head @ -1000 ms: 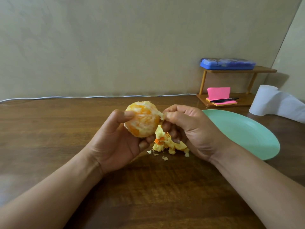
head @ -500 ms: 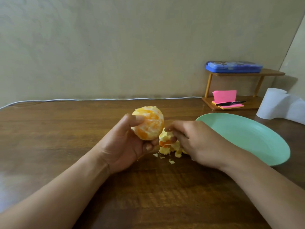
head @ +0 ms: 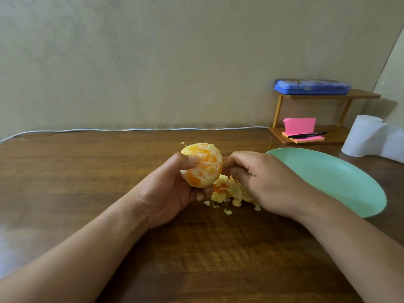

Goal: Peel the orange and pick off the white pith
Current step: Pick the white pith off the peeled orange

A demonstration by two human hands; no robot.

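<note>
Left hand (head: 166,193) grips peeled orange (head: 202,165).
Right hand (head: 266,182) curled at its 3 o'clock, pinch unclear; peel pile (head: 229,191) at 5.

We hold the peeled orange (head: 204,167) in our left hand (head: 168,193), thumb pressed on its front. Our right hand (head: 266,182) curls its fingertips against the orange's right side, above the peel pile (head: 229,191) on the table (head: 87,171); whether they pinch pith we cannot tell.
</note>
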